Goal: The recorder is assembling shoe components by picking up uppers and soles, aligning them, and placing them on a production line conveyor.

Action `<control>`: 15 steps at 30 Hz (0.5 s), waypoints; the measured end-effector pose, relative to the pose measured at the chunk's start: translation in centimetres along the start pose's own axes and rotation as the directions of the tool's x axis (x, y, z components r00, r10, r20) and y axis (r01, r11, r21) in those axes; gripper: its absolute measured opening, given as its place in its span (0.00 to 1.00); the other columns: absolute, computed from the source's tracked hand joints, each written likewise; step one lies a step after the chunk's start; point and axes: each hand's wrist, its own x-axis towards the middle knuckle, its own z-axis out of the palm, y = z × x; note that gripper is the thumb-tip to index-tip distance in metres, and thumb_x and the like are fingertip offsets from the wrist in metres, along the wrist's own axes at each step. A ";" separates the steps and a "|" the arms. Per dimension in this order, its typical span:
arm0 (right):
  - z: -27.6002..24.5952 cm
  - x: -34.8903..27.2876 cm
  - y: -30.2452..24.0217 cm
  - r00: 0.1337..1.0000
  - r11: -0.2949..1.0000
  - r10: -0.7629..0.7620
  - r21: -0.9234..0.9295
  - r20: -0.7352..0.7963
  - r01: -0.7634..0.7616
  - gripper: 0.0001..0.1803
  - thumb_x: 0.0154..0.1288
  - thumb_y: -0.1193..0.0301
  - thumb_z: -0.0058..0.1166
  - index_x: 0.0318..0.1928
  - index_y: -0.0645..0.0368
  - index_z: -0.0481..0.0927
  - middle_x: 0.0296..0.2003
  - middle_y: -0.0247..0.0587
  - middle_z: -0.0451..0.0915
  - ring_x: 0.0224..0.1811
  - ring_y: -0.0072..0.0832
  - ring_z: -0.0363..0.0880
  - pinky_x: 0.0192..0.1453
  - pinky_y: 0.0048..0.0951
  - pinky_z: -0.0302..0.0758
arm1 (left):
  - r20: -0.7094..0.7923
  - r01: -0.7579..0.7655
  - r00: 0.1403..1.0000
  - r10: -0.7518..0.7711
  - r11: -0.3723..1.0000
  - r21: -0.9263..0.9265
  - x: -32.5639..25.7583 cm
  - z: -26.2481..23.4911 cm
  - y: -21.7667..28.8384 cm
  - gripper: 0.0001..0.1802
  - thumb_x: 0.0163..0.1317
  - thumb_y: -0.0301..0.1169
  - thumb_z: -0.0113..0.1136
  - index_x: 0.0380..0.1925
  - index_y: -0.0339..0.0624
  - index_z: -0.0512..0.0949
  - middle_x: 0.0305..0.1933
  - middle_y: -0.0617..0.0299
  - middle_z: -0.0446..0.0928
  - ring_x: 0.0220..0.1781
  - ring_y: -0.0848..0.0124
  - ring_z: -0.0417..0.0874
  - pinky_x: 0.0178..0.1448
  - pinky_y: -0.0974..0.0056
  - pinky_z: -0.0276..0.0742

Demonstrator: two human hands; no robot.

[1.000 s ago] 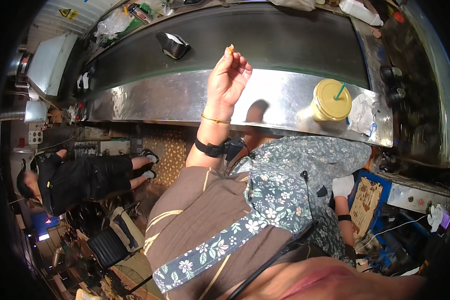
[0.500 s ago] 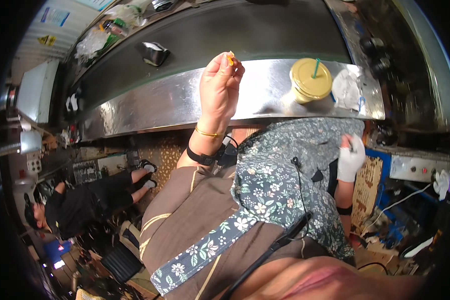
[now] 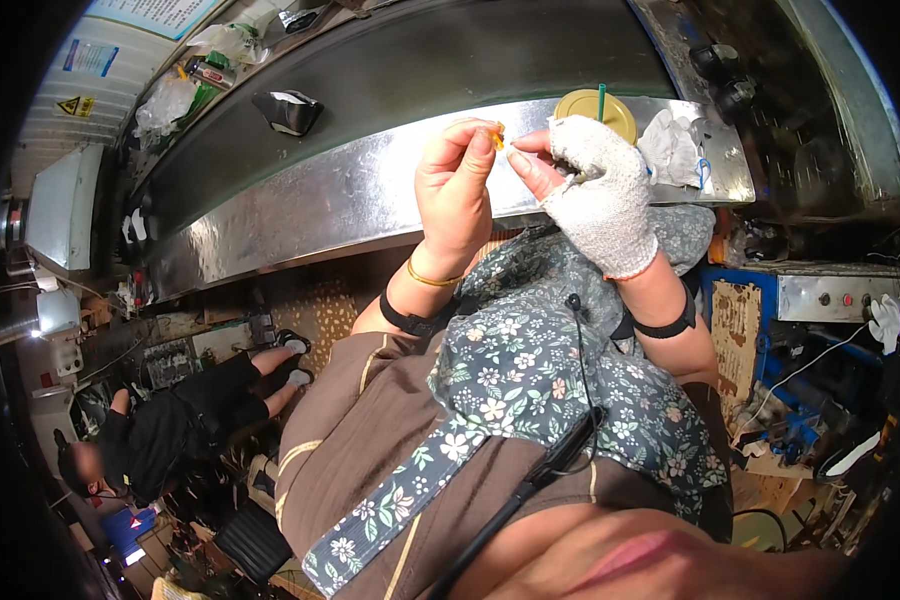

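Over a metal table, the left hand pinches a small orange piece, best held lightly; whether the right hand grips anything is unclear.

Metal ledge bears cup, glove; dark belt, black piece.

The left hand pinches just beside the right hand (the gloved one).
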 end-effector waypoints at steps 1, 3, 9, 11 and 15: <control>0.0 0.1 0.0 1.000 1.000 -0.018 -0.025 -0.008 0.018 0.07 0.55 0.74 0.68 0.34 0.63 0.84 0.29 0.42 0.81 0.30 0.31 0.80 0.36 0.28 0.76 | 0.010 -0.008 1.000 0.007 1.000 0.021 -0.1 0.0 0.0 0.08 0.69 0.27 0.59 0.44 0.35 0.80 0.46 0.60 0.80 0.49 0.74 0.78 0.56 0.69 0.72; -0.2 0.2 -0.1 0.999 0.998 -0.032 -0.054 -0.018 0.031 0.08 0.55 0.74 0.68 0.34 0.63 0.85 0.29 0.42 0.81 0.29 0.31 0.80 0.35 0.28 0.76 | 0.018 -0.009 1.000 0.009 0.999 0.031 -0.1 0.0 -0.1 0.08 0.69 0.27 0.60 0.44 0.35 0.80 0.46 0.60 0.80 0.48 0.74 0.78 0.56 0.69 0.72; -0.1 0.1 0.5 1.000 0.998 0.014 -0.060 0.026 -0.012 0.07 0.54 0.73 0.68 0.34 0.61 0.86 0.28 0.40 0.81 0.28 0.29 0.79 0.33 0.27 0.75 | 0.028 -0.002 1.000 0.000 0.997 0.079 0.0 0.0 -0.5 0.08 0.69 0.27 0.60 0.44 0.35 0.80 0.46 0.60 0.80 0.48 0.74 0.78 0.55 0.69 0.72; 0.1 0.2 0.9 1.000 0.999 -0.018 -0.030 -0.001 0.018 0.07 0.55 0.72 0.67 0.34 0.60 0.86 0.27 0.39 0.81 0.27 0.28 0.79 0.32 0.27 0.74 | 0.019 0.007 1.000 -0.009 0.996 0.084 0.0 -0.2 -0.4 0.08 0.69 0.27 0.60 0.44 0.35 0.80 0.46 0.60 0.80 0.48 0.74 0.78 0.55 0.69 0.72; 0.3 0.4 0.7 0.999 1.000 0.026 -0.015 0.040 -0.025 0.07 0.55 0.72 0.67 0.34 0.61 0.86 0.26 0.39 0.81 0.27 0.29 0.79 0.32 0.28 0.75 | 0.031 0.005 1.000 -0.008 0.997 0.081 0.1 -0.9 -0.2 0.08 0.69 0.27 0.60 0.44 0.34 0.80 0.46 0.60 0.80 0.48 0.74 0.78 0.55 0.69 0.73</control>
